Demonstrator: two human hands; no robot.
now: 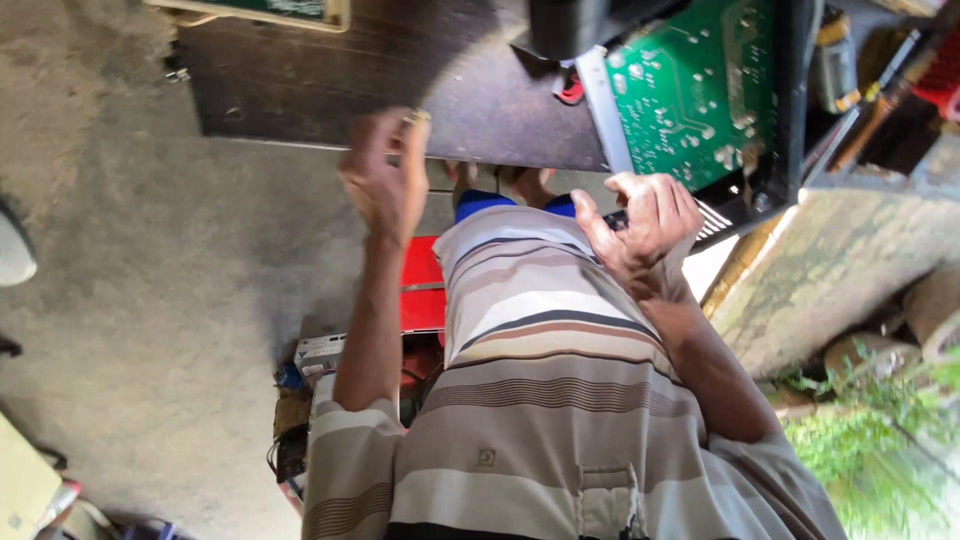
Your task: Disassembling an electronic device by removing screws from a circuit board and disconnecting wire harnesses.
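Two blurred fingertips of left hand [385, 180] pinch something unclear.

Circuit board [700, 85] in open casing [790, 110] on table [400, 70], right hand [645, 222] at casing's near edge, left hand [385, 175] at table's edge, tools [870, 70] right of casing.

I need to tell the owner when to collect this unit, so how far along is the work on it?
Done: the device's case is open, its green circuit board bare. In hand: the right hand grips the case's near edge; the left hand is raised, blurred, by the dark table. Left: no cover is back on.
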